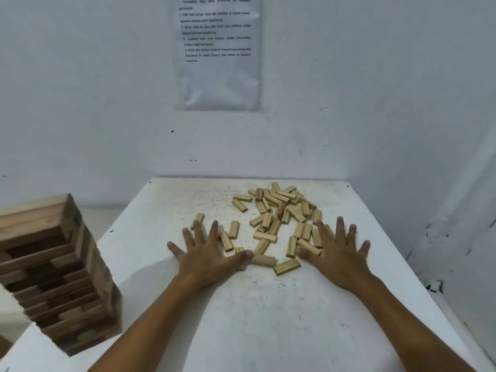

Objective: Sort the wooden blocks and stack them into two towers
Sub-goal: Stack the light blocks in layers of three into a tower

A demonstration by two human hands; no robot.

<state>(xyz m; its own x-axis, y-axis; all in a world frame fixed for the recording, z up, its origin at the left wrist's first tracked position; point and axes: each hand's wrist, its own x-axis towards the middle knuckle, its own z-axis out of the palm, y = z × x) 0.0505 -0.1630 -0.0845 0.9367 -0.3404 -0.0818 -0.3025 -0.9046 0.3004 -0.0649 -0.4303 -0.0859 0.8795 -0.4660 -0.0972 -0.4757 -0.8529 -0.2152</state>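
Several small light wooden blocks (279,210) lie scattered in a loose pile on the far middle of the white table (268,318). My left hand (206,253) lies flat with fingers spread at the pile's near left edge, over a few blocks. My right hand (338,253) lies flat with fingers spread at the pile's near right edge, its thumb against some blocks. One block (286,267) lies between the two thumbs. A tall tower of larger light and dark wooden blocks (53,272) stands at the table's left edge.
A white wall (375,103) rises right behind the table, with a printed sheet (218,52) taped to it. Another wall closes in on the right. The table's left edge drops off beside the tower.
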